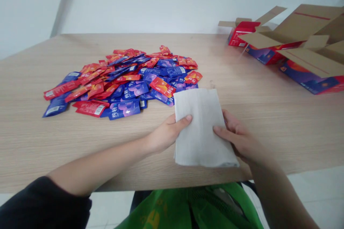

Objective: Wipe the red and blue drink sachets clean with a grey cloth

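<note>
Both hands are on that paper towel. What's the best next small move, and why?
Probably open out the folded paper towel: the left hand and right hand grip its opposite sides, well placed to part the folds, and the wooden table offers room beside the pile of blue and red sachets.

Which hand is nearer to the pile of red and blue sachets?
Left. The left hand sits just in front of the pile; the right hand is farther away, beyond the folded paper towel.
</note>
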The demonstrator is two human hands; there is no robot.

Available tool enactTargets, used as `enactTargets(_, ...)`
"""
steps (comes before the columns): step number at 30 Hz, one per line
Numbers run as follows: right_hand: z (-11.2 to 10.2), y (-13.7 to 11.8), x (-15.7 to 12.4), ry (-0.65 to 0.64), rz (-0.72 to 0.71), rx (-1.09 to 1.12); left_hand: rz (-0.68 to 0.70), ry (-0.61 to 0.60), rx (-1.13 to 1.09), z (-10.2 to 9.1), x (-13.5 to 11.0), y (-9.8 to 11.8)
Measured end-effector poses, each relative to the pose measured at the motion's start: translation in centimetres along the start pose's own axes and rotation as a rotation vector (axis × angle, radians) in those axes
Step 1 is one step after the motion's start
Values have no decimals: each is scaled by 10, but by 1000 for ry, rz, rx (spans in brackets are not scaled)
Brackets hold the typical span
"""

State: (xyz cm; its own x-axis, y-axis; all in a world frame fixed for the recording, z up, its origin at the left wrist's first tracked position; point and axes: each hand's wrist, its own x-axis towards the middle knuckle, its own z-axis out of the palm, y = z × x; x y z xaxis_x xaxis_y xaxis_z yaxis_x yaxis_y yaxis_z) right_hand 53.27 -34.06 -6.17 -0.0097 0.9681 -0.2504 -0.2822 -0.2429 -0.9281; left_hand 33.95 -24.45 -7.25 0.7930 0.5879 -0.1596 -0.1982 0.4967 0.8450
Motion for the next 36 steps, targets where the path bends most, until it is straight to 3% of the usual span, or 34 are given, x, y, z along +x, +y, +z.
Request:
enactTargets(3, -5, 2, 2, 173, -41, 113, 24, -48, -13, 0, 0, 6)
enactTargets(6, -15, 7, 2, 235, -73, 200, 14, -82, 8, -4, 1, 8)
enactTargets(13, -21, 18, -8, 158, -34, 288, 100, -162, 245, -12, 5, 2)
enactTargets(20, -18, 17, -16, 109, -93, 238, 396, -417, 840, 4, -7, 29)
enactTargets(23, -25, 17, -17, -1, -130, 149, 458, -479, 966, 12, -10, 33)
enactTargets(25, -29, 17, -19, -91, -110, 92, 496, -489, 1007, 16, -10, 31)
enactTargets(28, -30, 20, -24, -123, -26, 23, 552, -447, 1013, 17, -10, 27)
enactTargets(32, -25, 25, -31, -11, -8, 42, 511, -368, 970, 16, -9, 23)
enactTargets(36, -34, 15, -39, 250, -59, 62, 455, -417, 1030, 19, -6, 19)
